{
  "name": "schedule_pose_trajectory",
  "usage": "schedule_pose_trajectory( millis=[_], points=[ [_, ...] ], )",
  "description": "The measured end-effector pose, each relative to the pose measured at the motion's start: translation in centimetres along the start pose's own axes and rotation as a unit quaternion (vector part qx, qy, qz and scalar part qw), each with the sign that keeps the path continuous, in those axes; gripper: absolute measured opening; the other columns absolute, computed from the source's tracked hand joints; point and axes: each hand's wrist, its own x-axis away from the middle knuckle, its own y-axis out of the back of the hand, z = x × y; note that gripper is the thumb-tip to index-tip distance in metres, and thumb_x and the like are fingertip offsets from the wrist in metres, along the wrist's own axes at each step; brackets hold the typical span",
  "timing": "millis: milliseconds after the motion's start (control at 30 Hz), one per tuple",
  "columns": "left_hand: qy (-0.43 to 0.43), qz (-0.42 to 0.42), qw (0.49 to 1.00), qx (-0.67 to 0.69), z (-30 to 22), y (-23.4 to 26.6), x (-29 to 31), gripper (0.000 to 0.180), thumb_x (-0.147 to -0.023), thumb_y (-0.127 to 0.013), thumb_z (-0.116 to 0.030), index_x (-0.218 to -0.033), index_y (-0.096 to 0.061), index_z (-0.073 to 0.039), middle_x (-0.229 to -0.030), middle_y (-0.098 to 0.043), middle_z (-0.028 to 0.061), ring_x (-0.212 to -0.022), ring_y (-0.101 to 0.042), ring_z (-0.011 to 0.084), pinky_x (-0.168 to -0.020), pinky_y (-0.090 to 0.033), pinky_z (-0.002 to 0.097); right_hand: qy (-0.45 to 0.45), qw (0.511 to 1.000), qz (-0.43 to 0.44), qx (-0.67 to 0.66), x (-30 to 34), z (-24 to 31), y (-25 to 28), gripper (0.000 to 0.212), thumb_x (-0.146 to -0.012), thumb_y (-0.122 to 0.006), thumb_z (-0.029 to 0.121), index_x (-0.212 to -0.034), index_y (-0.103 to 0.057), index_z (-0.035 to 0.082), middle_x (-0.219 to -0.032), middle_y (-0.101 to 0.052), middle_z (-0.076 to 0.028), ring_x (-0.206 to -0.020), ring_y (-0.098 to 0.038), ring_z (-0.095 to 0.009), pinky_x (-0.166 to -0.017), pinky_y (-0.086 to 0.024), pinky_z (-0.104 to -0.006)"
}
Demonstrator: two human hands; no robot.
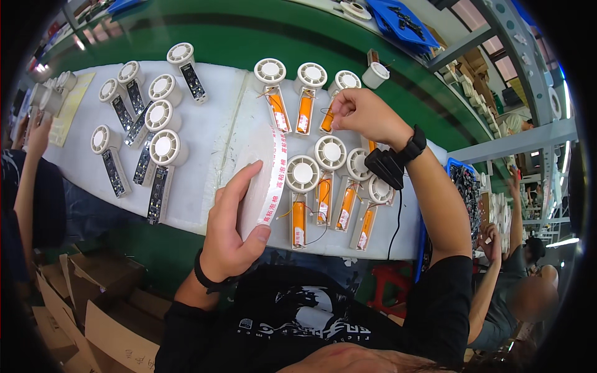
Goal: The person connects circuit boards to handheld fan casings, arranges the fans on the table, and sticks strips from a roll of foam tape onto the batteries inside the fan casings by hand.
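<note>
In my left hand point(229, 239) is a large roll of white foam tape point(256, 177) with red print along its edge, fingers and thumb wrapped round it. My right hand point(372, 118) has its fingertips pinched together over a fan-headed white unit point(347, 79) in the far row. That unit's orange battery point(326, 119) and a thin dark wire show just beside the fingertips. What the pinch holds, if anything, is too small to make out. Several similar units with orange batteries and wires, such as one white unit point(303, 174), lie around and below my right hand.
On the left half of the table point(211, 137) lie several white units with black circuit boards point(158, 193). Blue bins point(404, 25) hold dark parts at the back and right. Cardboard boxes point(118, 336) stand at lower left. Co-workers' arms point(28, 168) show at both sides.
</note>
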Motion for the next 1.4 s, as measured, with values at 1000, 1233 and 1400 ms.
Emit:
schedule_pose_trajectory(
  millis=[1000,1233,1400],
  points=[
    [0.005,-0.008,1.000,-0.014,0.3,0.1,-0.3,0.078,-0.082,-0.063,-0.031,-0.150,-0.040,0.001,-0.134,-0.056,0.0246,-0.120,-0.052,0.0331,-0.107,-0.040,0.0427,-0.039,0.991,-0.106,-0.069,-1.1,-2.4,-2.8,0.022,-0.075,-0.078,-0.002,-0.082,-0.057,0.002,-0.082,-0.072,-0.011,-0.077,-0.072,-0.018,-0.068,-0.056,-0.0296],
    [-0.003,-0.012,1.000,-0.023,0.3,0.1,-0.2,0.078,-0.082,-0.064,-0.032,-0.149,-0.041,0.001,-0.135,-0.056,0.0237,-0.117,-0.051,0.0320,-0.106,-0.039,0.0424,-0.044,0.984,-0.162,-0.060,-0.9,-2.7,-3.7,0.022,-0.077,-0.078,0.000,-0.079,-0.056,0.001,-0.076,-0.070,-0.012,-0.075,-0.072,-0.021,-0.065,-0.055,-0.0313],
    [0.002,-0.012,1.000,-0.025,0.0,0.2,-0.1,0.078,-0.082,-0.064,-0.032,-0.149,-0.041,0.000,-0.136,-0.056,0.0232,-0.116,-0.051,0.0317,-0.106,-0.039,0.0422,-0.024,0.984,-0.162,0.065,-0.2,-1.2,-3.8,0.023,-0.083,-0.073,-0.002,-0.078,-0.050,0.002,-0.078,-0.069,-0.011,-0.080,-0.073,-0.018,-0.064,-0.054,-0.0287]
  ],
)
